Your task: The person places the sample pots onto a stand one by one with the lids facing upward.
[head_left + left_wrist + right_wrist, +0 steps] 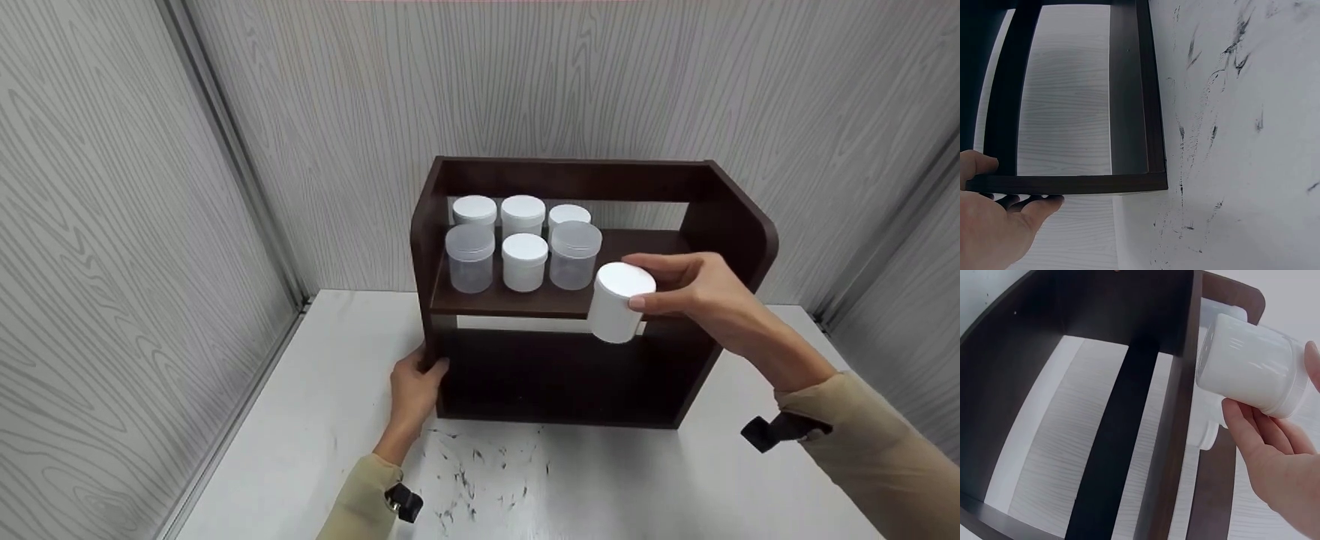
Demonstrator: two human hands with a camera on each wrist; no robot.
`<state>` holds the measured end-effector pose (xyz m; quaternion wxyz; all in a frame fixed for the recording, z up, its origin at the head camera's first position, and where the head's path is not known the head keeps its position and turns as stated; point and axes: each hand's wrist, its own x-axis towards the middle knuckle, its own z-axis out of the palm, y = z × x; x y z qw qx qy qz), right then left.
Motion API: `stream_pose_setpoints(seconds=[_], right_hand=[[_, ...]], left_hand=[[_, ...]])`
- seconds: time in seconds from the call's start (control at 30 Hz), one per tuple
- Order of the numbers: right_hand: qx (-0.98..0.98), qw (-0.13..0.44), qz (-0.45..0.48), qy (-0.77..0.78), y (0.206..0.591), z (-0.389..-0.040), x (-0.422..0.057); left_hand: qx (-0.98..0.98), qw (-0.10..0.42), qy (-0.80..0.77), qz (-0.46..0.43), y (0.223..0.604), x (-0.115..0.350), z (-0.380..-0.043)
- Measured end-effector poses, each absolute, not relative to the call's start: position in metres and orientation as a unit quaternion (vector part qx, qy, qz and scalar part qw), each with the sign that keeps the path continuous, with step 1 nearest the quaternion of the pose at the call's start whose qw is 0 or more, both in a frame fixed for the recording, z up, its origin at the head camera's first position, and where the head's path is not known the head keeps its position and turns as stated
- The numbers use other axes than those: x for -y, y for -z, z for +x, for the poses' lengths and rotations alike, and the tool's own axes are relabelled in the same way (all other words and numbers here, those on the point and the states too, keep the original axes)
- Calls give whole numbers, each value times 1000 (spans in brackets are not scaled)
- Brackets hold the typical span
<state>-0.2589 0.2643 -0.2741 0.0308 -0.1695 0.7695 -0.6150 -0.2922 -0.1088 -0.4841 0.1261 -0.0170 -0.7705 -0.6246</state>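
My right hand (701,296) grips a white lidded jar (616,311) near its top, slightly tilted, in front of the upper shelf's right part. In the right wrist view the same jar (1252,365) shows its bottom and side between thumb and fingers. A dark brown two-tier shelf rack (570,420) stands on the table. My left hand (414,386) holds the rack's left side panel low down; the left wrist view shows thumb and fingers on either side of the panel (1072,184). On the upper shelf, two clear jars (471,262) flank a white jar (524,262) in the front row.
Behind them on the upper shelf stand three white-lidded jars (523,214). The rack's right side panel (739,217) rises beside my right hand. Black scuff marks streak the white table (360,360) in front. Grey wood-grain walls (315,112) enclose the back and sides.
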Motion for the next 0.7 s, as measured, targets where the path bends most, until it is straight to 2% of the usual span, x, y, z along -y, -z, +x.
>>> stream_pose_setpoints(seconds=[0.17, 0.7], right_hand=[[-751, 39, -158, 641, 268, -263, -269], [-746, 14, -137, 652, 268, -291, -280]], left_hand=[[769, 122, 627, -13, 484, 108, -292], [773, 131, 621, -15, 486, 109, -294]])
